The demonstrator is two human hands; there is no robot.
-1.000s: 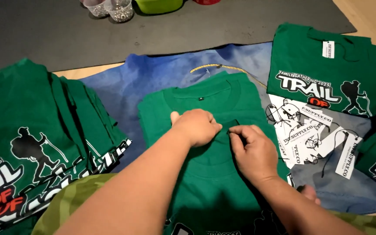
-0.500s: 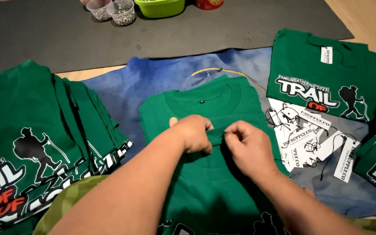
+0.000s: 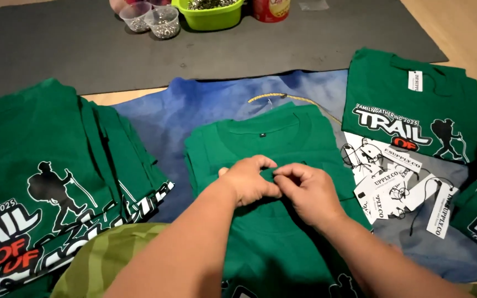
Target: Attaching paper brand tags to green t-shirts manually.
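A folded green T-shirt (image 3: 260, 138) lies in front of me on a blue cloth (image 3: 194, 105), collar pointing away. My left hand (image 3: 249, 179) and my right hand (image 3: 307, 190) meet over its chest, fingertips together, both pinching a small fold of the green fabric. What sits between the fingertips is hidden by the fingers. Just right of my right hand lies a pile of white paper hang tags (image 3: 401, 176) with strings.
A stack of printed green shirts (image 3: 45, 182) is at the left, another (image 3: 415, 105) at the right. A dark mat (image 3: 84, 49) lies beyond with clear cups of small metal bits (image 3: 161, 22), a green bowl (image 3: 208, 14) and a can (image 3: 271, 8). A yellow cord (image 3: 282, 98) lies by the collar.
My hands have come closer together on the shirt's chest, and my right hand's fingers now meet my left hand's fingertips. The view has tilted slightly lower.
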